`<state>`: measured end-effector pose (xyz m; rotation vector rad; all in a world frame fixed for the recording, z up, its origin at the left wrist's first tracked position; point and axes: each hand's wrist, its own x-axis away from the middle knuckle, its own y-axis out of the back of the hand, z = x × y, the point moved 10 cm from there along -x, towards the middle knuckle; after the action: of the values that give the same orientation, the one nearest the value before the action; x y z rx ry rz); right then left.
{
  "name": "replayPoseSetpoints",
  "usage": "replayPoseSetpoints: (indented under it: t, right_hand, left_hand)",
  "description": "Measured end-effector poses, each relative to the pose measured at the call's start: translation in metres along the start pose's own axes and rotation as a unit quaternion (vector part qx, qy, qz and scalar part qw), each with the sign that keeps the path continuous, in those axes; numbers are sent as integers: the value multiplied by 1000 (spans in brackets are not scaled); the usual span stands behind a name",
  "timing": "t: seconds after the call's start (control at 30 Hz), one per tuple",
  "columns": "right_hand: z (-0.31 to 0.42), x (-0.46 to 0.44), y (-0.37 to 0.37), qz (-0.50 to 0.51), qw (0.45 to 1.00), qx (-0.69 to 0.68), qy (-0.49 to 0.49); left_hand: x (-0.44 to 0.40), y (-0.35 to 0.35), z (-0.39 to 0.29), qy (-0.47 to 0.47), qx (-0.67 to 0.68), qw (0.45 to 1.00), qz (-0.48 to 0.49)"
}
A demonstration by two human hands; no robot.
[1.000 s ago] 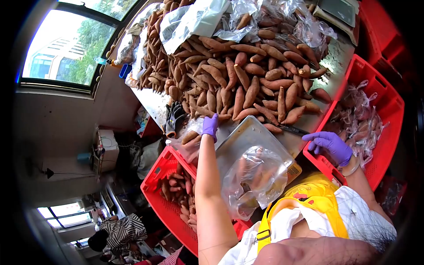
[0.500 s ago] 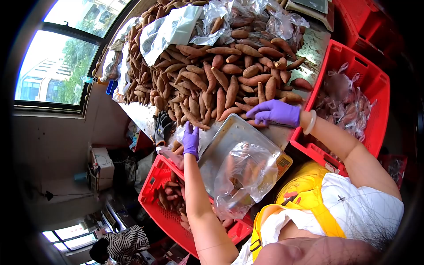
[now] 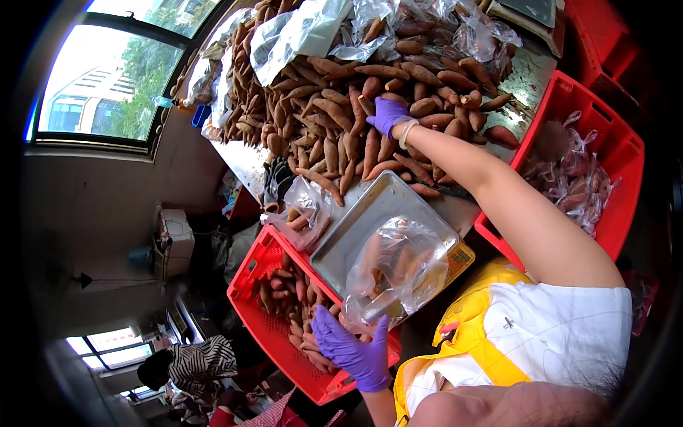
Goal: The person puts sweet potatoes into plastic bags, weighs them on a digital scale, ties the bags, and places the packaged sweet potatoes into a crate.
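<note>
My right hand point(image 3: 389, 116), in a purple glove, reaches into a large pile of sweet potatoes point(image 3: 331, 114). Its fingers are closed on one sweet potato point(image 3: 366, 105), partly covered by the glove. My left hand point(image 3: 353, 350), gloved in purple too, is open with thumb and fingers apart. It hovers by the lower end of a clear plastic bag point(image 3: 402, 260) with sweet potatoes inside. The bag lies on a metal scale tray point(image 3: 340, 242), its mouth towards my left hand.
A red crate point(image 3: 249, 324) with loose sweet potatoes stands below the tray's left side. Another red crate point(image 3: 626, 178) at the right holds bagged ones. A second scale point(image 3: 530, 14) sits at the table's far end. A person in a striped top point(image 3: 206, 363) is at lower left.
My right hand has moved further into the pile and closed on a sweet potato. My left hand has come back from the pile to the near end of the bag.
</note>
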<state>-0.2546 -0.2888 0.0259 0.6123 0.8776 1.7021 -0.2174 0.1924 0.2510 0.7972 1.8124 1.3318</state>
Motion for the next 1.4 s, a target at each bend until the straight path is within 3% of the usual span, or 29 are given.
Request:
replayPoseSetpoints:
  t: [0.13, 0.17, 0.2, 0.27, 0.3, 0.33, 0.4, 0.43, 0.47, 0.53, 0.63, 0.67, 0.73, 0.8, 0.83, 0.87, 0.9, 0.93, 0.97, 1.0, 1.07, 1.13, 1.17, 1.2, 1.27, 1.3, 1.37, 1.4]
  right_hand:
    - [2, -7, -2, 9, 1000, -11, 26]
    - [0, -12, -5, 38, 999, -26, 14]
    - [8, 3, 15, 0, 999, -46, 1]
    - [54, 25, 33, -170, 963, 30, 208]
    - [77, 52, 44, -157, 948, -42, 274]
    - [101, 64, 18, -40, 935, 76, 345]
    - [105, 76, -49, 131, 883, 188, 411]
    - [111, 97, -35, 187, 879, 203, 389]
    - [91, 97, -81, 295, 818, 302, 391]
    - [96, 100, -79, 302, 817, 334, 360]
    - [104, 100, -96, 353, 743, 390, 412]
    - [106, 92, -99, 315, 717, 464, 415]
    - [126, 81, -75, 223, 811, 335, 425]
    - [136, 69, -40, 177, 900, 207, 340]
    - [139, 70, -17, 155, 934, 37, 321]
    - [142, 73, -12, 238, 924, -146, 262]
    - [159, 95, 13, 277, 852, -365, 255]
    - [184, 124, 44, 293, 786, -464, 286]
    - [203, 155, 69, 343, 737, -489, 317]
    - [214, 189, 84, 393, 726, -490, 280]
    - [248, 283, 119, 504, 607, -519, 328]
    - [251, 356, 120, 574, 627, -342, 399]
    - [245, 376, 93, 565, 637, -271, 449]
    - [238, 384, 84, 515, 688, -83, 504]
    - [208, 375, 25, 428, 754, 128, 482]
    - [196, 376, -3, 426, 756, 128, 480]
    - [175, 352, -29, 328, 797, 132, 489]
    - [166, 348, -24, 328, 797, 136, 489]
  left_hand:
    - [36, -37, 41, 105, -100, 989, 25]
    - [48, -56, 72, 158, -3, 987, 41]
    - [52, -51, 70, 169, 24, 985, 25]
    - [72, -74, 107, 277, 324, 904, -5]
    - [74, -70, 106, 317, 358, 878, 13]
    - [62, -59, 90, 281, 470, 836, -22]
    - [47, -49, 68, 310, 597, 739, 30]
    - [38, -46, 67, 275, 635, 721, 35]
    - [32, -45, 57, 205, 761, 613, 54]
    - [25, -46, 55, 214, 817, 533, 54]
    - [8, -28, 40, 219, 772, 593, 56]
    - [4, -28, 38, 218, 746, 626, 69]
    - [5, -30, 40, 211, 753, 620, 69]
    - [6, -27, 39, 205, 754, 619, 85]
    - [11, -34, 42, 210, 759, 609, 97]
    - [12, -39, 45, 209, 764, 604, 92]
    - [9, -43, 47, 209, 757, 613, 87]
    - [8, -46, 49, 212, 749, 622, 84]
    - [6, -45, 48, 212, 763, 607, 69]
    - [5, -47, 49, 212, 765, 605, 66]
    - [1, -45, 48, 170, 784, 595, 56]
    - [-1, -43, 48, 157, 785, 597, 49]
    - [0, -43, 55, 150, 762, 628, 46]
    - [0, -42, 60, 142, 739, 658, 41]
    - [-4, -28, 65, 147, 695, 703, 27]
    - [-8, -26, 73, 131, 702, 699, 40]
    - [-12, -24, 76, 113, 713, 691, 53]
    - [-12, -17, 73, 98, 687, 718, 49]
